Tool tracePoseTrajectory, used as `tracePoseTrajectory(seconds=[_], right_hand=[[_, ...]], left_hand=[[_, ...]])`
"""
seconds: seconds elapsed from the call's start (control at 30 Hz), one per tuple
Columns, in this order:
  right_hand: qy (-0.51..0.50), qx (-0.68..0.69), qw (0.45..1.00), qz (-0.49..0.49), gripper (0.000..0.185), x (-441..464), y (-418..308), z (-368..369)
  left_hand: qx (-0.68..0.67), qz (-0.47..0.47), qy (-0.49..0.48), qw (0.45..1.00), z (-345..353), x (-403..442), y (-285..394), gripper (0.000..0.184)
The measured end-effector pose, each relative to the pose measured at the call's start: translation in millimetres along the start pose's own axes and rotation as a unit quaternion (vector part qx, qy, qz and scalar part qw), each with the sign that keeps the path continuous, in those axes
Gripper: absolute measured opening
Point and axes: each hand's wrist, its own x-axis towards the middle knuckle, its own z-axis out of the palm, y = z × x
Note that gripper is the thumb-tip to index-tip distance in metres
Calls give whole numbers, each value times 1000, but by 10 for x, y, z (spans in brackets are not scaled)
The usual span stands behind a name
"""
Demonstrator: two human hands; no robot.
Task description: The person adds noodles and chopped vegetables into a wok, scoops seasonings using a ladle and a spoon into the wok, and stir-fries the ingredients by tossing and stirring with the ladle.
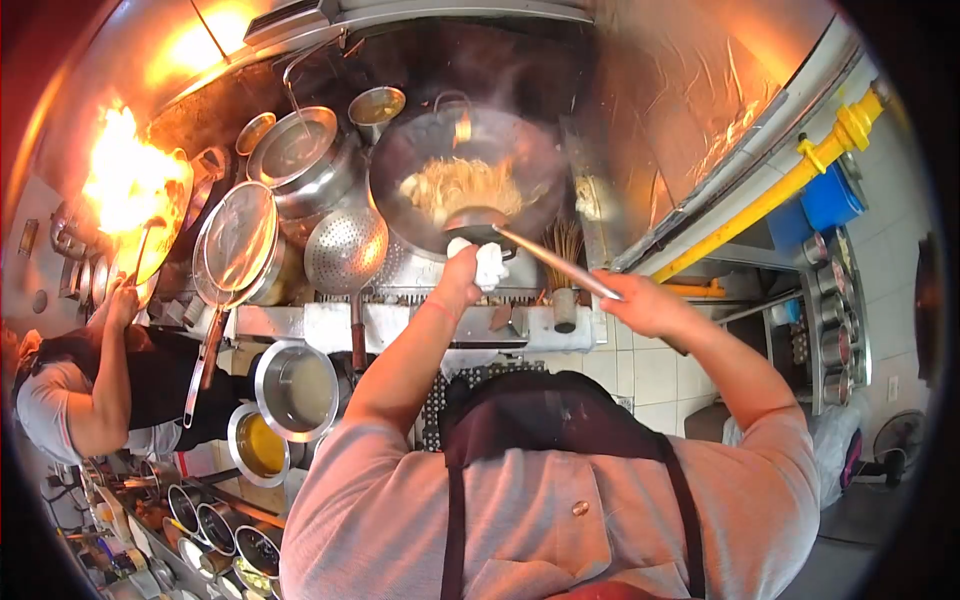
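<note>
A large dark wok (pixel 400 165) sits on the stove in front of me, with pale noodle-like food (pixel 465 190) in it. My left hand (pixel 468 275) is closed on a white cloth (pixel 490 266) at the wok's near rim. My right hand (pixel 640 303) grips the long handle of a ladle (pixel 560 264). The ladle's dark bowl rests over the near part of the food, inside the wok. Steam blurs the wok's far side.
Left of the wok are a perforated skimmer (pixel 346 245), a mesh strainer (pixel 237 240) and a lidded pot (pixel 295 150). At far left a co-worker (pixel 90 390) works at a flaming wok (pixel 165 215). A yellow pipe (pixel 760 205) runs along the right.
</note>
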Motion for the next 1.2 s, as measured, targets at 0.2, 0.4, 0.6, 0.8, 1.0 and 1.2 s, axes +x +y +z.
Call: tracePoseTrajectory(seconds=[0.2,0.4,0.6,0.8,1.0,1.2], right_hand=[[24,-18,994,106,51,680,-195,391],[2,5,1000,14,53,320,-64,161],[42,-44,995,82,52,533,-137,353],[36,-34,998,48,49,778,-160,346],[109,-16,994,13,47,541,-84,57],[-48,-46,998,4,54,-99,-134,-228]], left_hand=[[-126,-22,-57,990,-466,-162,-711,19],[-89,-52,132,986,413,-632,-86,17],[-60,-16,162,985,159,-453,-336,19],[-63,-32,15,997,-33,-143,-82,21],[-66,19,61,996,132,-839,-576,21],[-74,-95,8,993,138,-227,176,26]])
